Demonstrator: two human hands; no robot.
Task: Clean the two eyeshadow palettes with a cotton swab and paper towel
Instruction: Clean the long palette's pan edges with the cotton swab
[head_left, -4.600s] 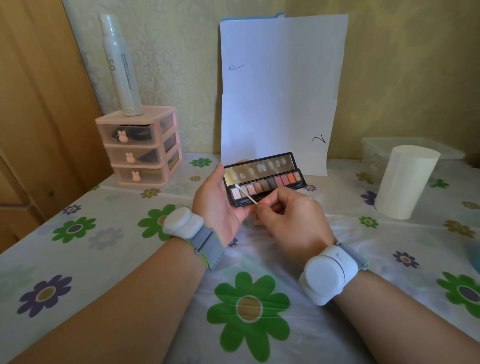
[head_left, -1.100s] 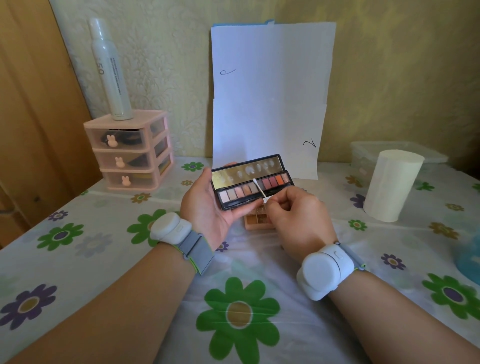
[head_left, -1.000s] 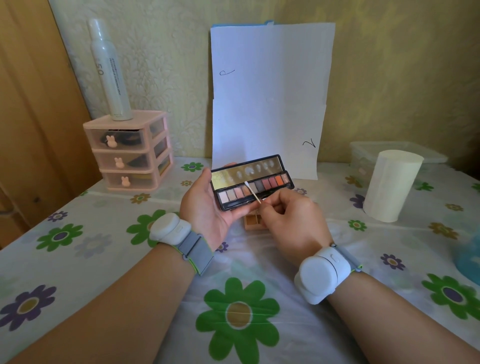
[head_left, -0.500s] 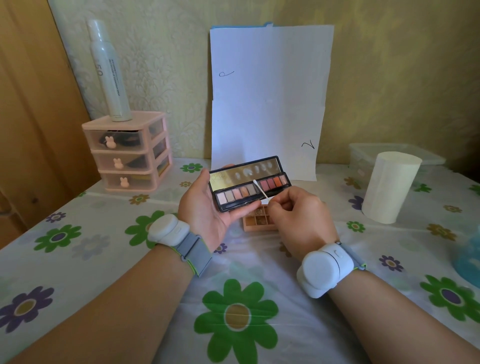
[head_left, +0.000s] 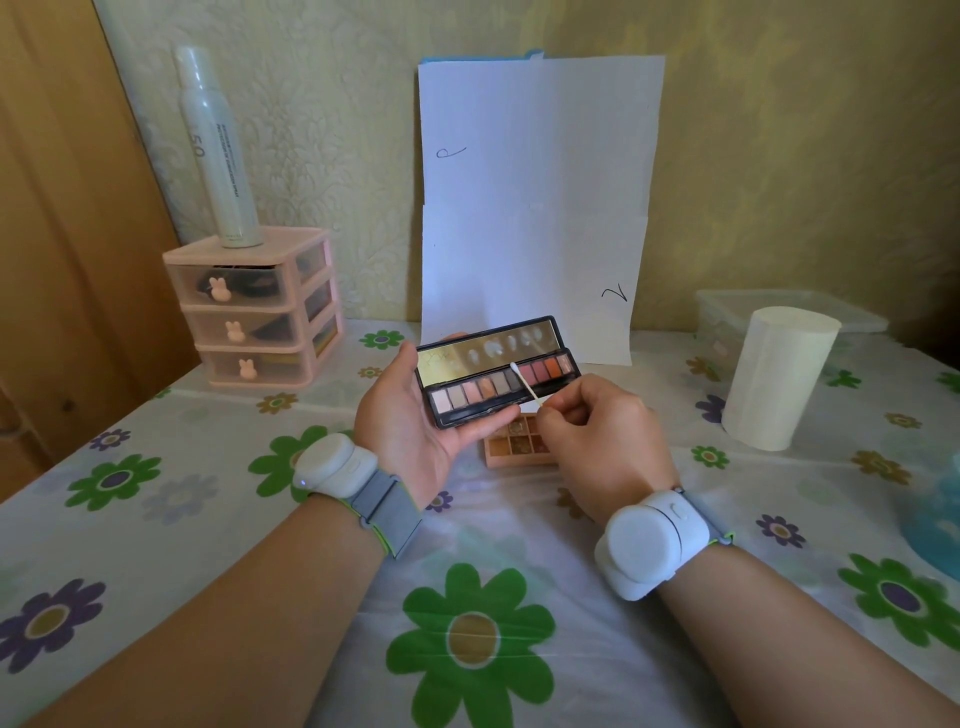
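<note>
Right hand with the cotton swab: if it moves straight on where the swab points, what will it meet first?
The black eyeshadow palette held by the left hand: the cotton swab in the right hand aims at its middle pans near the hinge. Whether the tip already touches is unclear.

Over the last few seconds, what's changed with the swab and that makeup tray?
The swab tip has moved rightward along the black palette, from the left end of its colour row to the middle. A second palette, hidden behind the hands before, now shows. Unchanged: the left hand still holds the black palette, the right hand still pinches the swab, the roll stands untouched.
</note>
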